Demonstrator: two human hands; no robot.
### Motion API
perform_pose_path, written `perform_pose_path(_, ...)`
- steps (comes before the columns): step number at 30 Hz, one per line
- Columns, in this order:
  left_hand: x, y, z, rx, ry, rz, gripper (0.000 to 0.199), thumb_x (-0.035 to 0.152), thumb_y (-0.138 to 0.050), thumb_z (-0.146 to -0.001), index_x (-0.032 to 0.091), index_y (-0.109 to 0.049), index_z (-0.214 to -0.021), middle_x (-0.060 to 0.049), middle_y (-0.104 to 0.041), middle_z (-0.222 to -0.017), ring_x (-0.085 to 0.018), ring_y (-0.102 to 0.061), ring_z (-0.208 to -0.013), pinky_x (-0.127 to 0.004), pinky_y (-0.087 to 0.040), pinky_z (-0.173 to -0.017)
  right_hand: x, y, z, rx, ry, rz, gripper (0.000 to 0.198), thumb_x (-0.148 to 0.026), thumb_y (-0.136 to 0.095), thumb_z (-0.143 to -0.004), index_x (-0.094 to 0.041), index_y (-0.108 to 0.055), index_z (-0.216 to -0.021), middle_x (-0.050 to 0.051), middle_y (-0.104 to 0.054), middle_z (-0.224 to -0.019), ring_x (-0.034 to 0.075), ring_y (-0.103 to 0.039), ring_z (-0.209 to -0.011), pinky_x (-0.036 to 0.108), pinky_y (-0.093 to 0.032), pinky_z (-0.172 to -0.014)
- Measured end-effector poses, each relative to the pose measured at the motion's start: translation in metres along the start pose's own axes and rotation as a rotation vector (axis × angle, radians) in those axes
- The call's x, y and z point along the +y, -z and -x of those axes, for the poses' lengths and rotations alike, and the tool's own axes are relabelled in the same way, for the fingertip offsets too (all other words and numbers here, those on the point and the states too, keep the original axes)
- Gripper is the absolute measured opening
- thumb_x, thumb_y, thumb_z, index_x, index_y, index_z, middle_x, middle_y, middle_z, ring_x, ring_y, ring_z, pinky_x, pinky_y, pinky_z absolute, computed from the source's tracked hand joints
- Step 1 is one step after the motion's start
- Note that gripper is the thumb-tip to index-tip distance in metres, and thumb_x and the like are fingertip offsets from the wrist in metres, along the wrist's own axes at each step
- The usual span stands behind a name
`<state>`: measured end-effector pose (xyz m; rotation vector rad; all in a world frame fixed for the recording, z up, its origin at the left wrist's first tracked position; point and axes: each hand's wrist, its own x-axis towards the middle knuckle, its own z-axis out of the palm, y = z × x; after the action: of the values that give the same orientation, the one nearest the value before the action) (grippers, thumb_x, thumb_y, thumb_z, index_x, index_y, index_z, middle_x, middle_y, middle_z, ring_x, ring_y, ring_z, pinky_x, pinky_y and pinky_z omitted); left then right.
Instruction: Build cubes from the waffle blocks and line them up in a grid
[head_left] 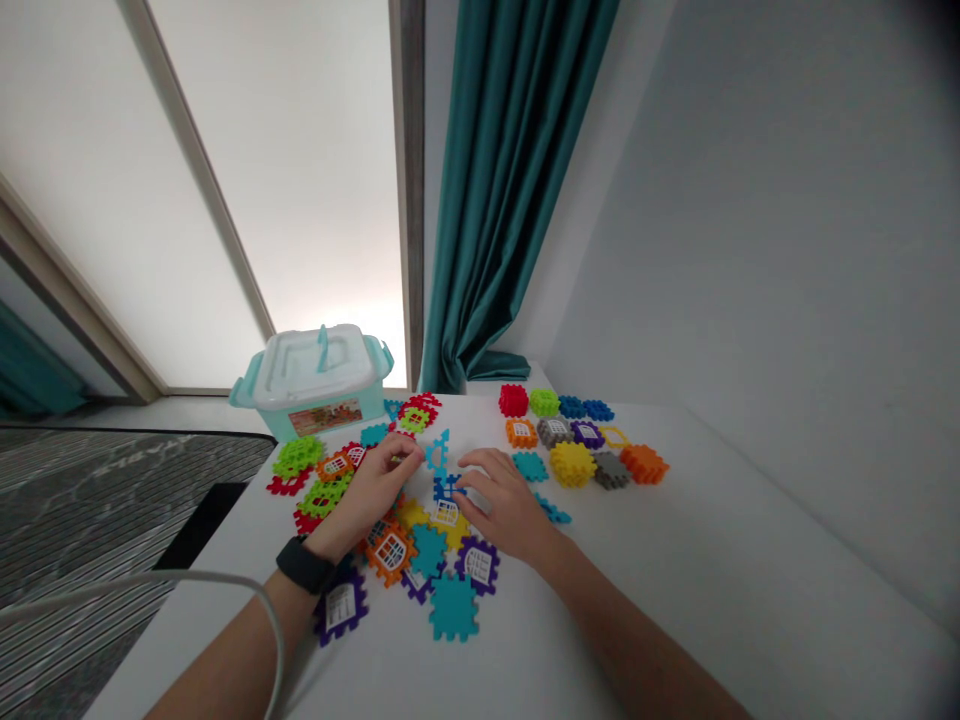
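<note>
My left hand, with a dark band on its wrist, is over the heap of toothed plastic building tiles, its fingers curled and drawn together. Right beside those fingertips is a light blue tile piece; whether they grip it or something smaller I cannot make out. Across from it, my right hand has its fingers apart, near a dark blue tile. Below the hands lie a yellow tile with a white window, a teal tile, purple tiles and an orange window tile.
A teal lidded box stands at the back left. Tiles sorted by colour sit in stacks to the right, among them yellow, orange and red. A pale cable crosses the lower left. Behind hangs a teal curtain.
</note>
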<state>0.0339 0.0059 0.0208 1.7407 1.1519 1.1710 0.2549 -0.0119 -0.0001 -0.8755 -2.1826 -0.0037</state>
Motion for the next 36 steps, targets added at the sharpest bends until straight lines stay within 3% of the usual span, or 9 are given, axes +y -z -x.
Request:
perform_pose_path(7,0.001,0.005,0.001,-0.140,-0.132,-0.162,0.022,0.034,-0.056,-0.094,0.020,-0.064,-0.079,-0.006,-0.060,-0.100,-0.021,-0.060,-0.098,-0.036,-0.048,-0.091,0.009,0.005,-0.001,0.027,-0.006,0.065,0.028,-0.022,-0.054,-0.097,-0.023,-0.061,-0.124,0.012,-0.066,-0.119,0.027,-0.061,-0.113,0.046,-0.052,-0.096)
perform_pose_path(12,0.000,0.005,0.003,-0.202,-0.169,-0.167,0.022,0.033,-0.055,-0.096,0.020,-0.064,-0.080,-0.007,-0.060,-0.105,-0.021,-0.059,-0.106,-0.037,-0.046,-0.099,0.010,0.005,-0.001,-0.058,0.036,0.037,0.027,-0.023,-0.052,-0.100,-0.024,-0.062,-0.125,0.010,-0.069,-0.113,0.025,-0.062,-0.110,0.044,-0.052,-0.095)
perform_pose_path(23,-0.002,0.001,0.000,-0.135,-0.161,-0.165,0.021,0.032,-0.052,-0.097,0.020,-0.064,-0.085,-0.006,-0.061,-0.099,-0.020,-0.060,-0.096,-0.036,-0.050,-0.089,0.008,0.001,-0.001,-0.029,0.018,0.062,0.014,-0.028,-0.054,-0.100,-0.021,-0.065,-0.106,0.008,-0.070,-0.098,0.024,-0.063,-0.096,0.040,-0.050,-0.088)
perform_pose_path(26,-0.002,0.001,0.002,-0.073,-0.225,-0.240,0.014,0.032,-0.056,-0.095,0.021,-0.065,-0.099,-0.006,-0.060,-0.103,-0.022,-0.059,-0.100,-0.038,-0.049,-0.093,0.009,0.002,-0.001,0.020,-0.009,0.075,0.015,-0.028,-0.053,-0.101,-0.022,-0.066,-0.104,0.008,-0.070,-0.096,0.023,-0.064,-0.094,0.040,-0.049,-0.087)
perform_pose_path(29,-0.004,0.002,0.004,-0.054,-0.322,-0.394,0.021,0.031,-0.066,-0.089,0.023,-0.064,-0.109,-0.008,-0.059,-0.113,-0.026,-0.056,-0.109,-0.042,-0.046,-0.098,0.011,0.002,-0.001,0.068,-0.028,0.089,0.016,-0.029,-0.052,-0.101,-0.022,-0.066,-0.102,0.008,-0.069,-0.095,0.023,-0.064,-0.092,0.039,-0.049,-0.085)
perform_pose_path(36,-0.012,0.002,0.004,-0.038,-0.415,-0.550,0.024,0.030,-0.068,-0.089,0.025,-0.064,-0.112,-0.008,-0.061,-0.116,-0.027,-0.057,-0.107,-0.040,-0.044,-0.092,0.011,0.000,-0.001,0.099,-0.040,0.075,0.013,-0.028,-0.053,-0.100,-0.022,-0.066,-0.100,0.008,-0.070,-0.093,0.023,-0.064,-0.090,0.040,-0.050,-0.084)
